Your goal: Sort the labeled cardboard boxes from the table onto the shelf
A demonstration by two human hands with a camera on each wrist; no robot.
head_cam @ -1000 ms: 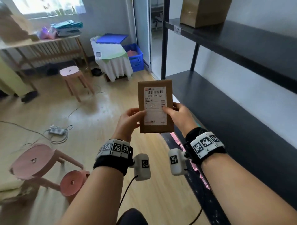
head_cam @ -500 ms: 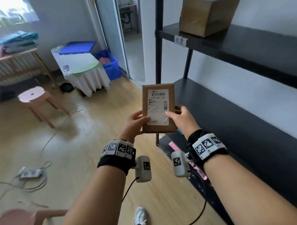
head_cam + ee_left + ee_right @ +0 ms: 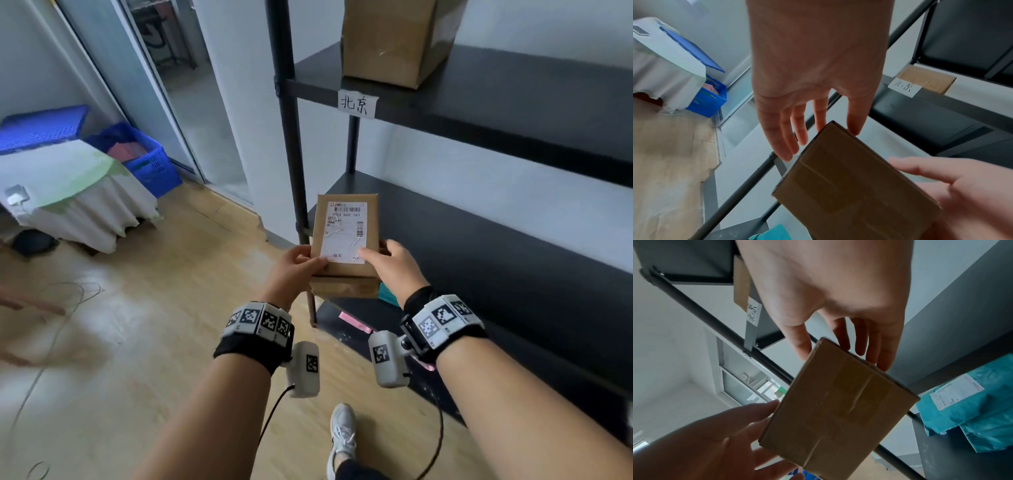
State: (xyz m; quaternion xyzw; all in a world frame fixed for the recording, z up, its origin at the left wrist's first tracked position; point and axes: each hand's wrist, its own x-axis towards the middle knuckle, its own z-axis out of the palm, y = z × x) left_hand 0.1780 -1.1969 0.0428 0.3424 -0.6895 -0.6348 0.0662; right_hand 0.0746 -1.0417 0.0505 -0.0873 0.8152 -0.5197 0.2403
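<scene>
A: Why is the small cardboard box (image 3: 344, 245) being held face-up like that?

B: My guess: they're reading the shipping label (image 3: 346, 233) to pick a tier. The box is hanging in the air, label toward the head camera, just in front of the black shelf (image 3: 479, 99). It's not resting on anything.

A: Target tier?

B: The upper tier at 12 o'clock is carrying a handwritten tag (image 3: 358, 103) that reads 北京, with a bigger cardboard box (image 3: 394, 41) sitting right above it. The middle tier is running off at 2 o'clock from the held box. The label print is too small for me to say which tier it matches.

A: Grip?

B: Both hands are grasping it at the near end. The left hand (image 3: 291, 274) is clamping the 9 o'clock edge, thumb lying on the label, four fingers (image 3: 789, 129) reaching under the bottom face. The right hand (image 3: 394, 267) is mirroring that at 3 o'clock, thumb on top, fingers (image 3: 873, 344) wrapping the far edge. Fingers are only lightly bent, more a pinch than a fist.

A: Anything else on the rack?

B: Teal mailer bags (image 3: 970, 405) are lying on a lower tier, down at 5 o'clock in the right wrist view, well apart from the box.
</scene>
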